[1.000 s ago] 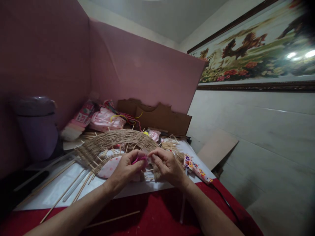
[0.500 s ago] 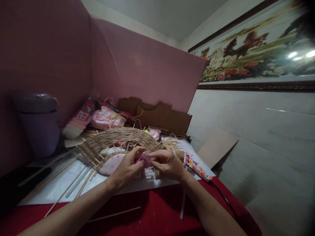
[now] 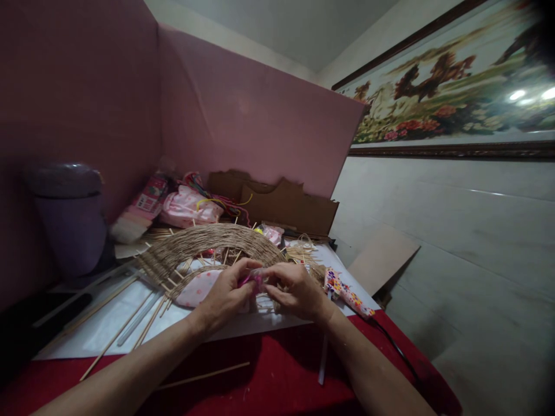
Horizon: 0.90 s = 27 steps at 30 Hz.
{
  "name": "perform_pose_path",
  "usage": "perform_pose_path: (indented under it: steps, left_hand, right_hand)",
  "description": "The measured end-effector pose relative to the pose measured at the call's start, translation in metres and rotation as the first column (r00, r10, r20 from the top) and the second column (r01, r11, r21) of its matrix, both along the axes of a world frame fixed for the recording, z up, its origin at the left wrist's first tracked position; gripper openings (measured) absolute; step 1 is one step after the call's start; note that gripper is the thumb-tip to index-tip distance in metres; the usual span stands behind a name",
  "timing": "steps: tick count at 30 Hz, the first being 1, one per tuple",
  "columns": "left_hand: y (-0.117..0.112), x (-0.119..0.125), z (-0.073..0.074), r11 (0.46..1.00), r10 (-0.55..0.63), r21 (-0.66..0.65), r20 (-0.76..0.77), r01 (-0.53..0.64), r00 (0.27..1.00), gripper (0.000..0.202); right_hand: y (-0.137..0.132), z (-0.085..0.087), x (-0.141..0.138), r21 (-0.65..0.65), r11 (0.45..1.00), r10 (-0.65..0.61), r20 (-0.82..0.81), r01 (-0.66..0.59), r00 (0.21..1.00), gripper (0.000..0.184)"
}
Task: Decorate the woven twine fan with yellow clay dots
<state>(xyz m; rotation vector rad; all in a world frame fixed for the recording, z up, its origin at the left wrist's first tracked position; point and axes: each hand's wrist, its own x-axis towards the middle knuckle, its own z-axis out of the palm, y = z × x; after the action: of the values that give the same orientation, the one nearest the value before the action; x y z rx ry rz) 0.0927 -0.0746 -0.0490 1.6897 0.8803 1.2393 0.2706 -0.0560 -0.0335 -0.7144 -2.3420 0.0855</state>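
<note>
Between my two hands is a small clear plastic bag [image 3: 259, 274] with something bright pink in it. My left hand [image 3: 232, 287] is closed, pinching the bag between thumb and fingers. From the other side my right hand [image 3: 293, 287] pinches the bag's right edge, its fingertips close to the left ones. Just behind my hands lies an arched woven twine piece [image 3: 212, 240] with wooden sticks poking out of it. Its lower part has a white fabric panel [image 3: 198, 289] with pink spots, partly covered by my left hand.
A flower-patterned glue gun [image 3: 344, 292] lies at right, its black cord running off the red cloth. Wooden sticks [image 3: 117, 335] lie at left. Behind are a lilac bin [image 3: 71, 225], a pink fabric bundle [image 3: 191, 207] and torn cardboard [image 3: 286, 205]. A clear glue stick [image 3: 323, 361] lies in front.
Both hands stay in almost the same place. The plastic between the fingertips has shifted slightly and lies lower; the view has barely moved.
</note>
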Motion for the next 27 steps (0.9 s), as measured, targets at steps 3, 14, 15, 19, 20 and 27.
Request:
perform_pose_path:
  steps: [3, 14, 15, 19, 20, 27]
  left_hand:
    - [-0.001, 0.0, 0.003, 1.0, -0.01, -0.024, 0.009, 0.01, 1.0, 0.02]
    - [-0.004, 0.0, 0.005, 0.988, -0.065, -0.14, 0.041, 0.07, 0.997, 0.038]
    - [-0.005, 0.0, 0.006, 0.984, -0.067, -0.16, 0.041, 0.073, 0.997, 0.04]
    - [-0.008, 0.002, 0.01, 0.969, -0.094, -0.22, 0.081, 0.11, 0.992, 0.043]
    - [-0.009, 0.002, 0.011, 0.966, -0.088, -0.233, 0.088, 0.107, 0.992, 0.044]
    - [-0.011, 0.001, 0.018, 0.942, -0.053, -0.318, 0.181, 0.109, 0.982, 0.042]
  right_hand:
    - [0.0, -0.003, 0.0, 0.017, 1.0, 0.0, -0.008, 0.0, 1.0, 0.022]
    - [-0.001, -0.002, 0.0, -0.067, 0.987, 0.142, -0.05, -0.145, 0.989, 0.032]
    - [-0.001, -0.003, -0.001, -0.088, 0.985, 0.147, -0.045, -0.15, 0.988, 0.031]
    - [-0.001, -0.005, -0.001, -0.113, 0.986, 0.115, -0.047, -0.12, 0.992, 0.02]
    - [-0.001, -0.006, -0.002, -0.112, 0.988, 0.101, -0.055, -0.107, 0.993, 0.018]
    - [-0.002, -0.004, -0.001, -0.143, 0.986, 0.08, -0.084, -0.092, 0.993, 0.016]
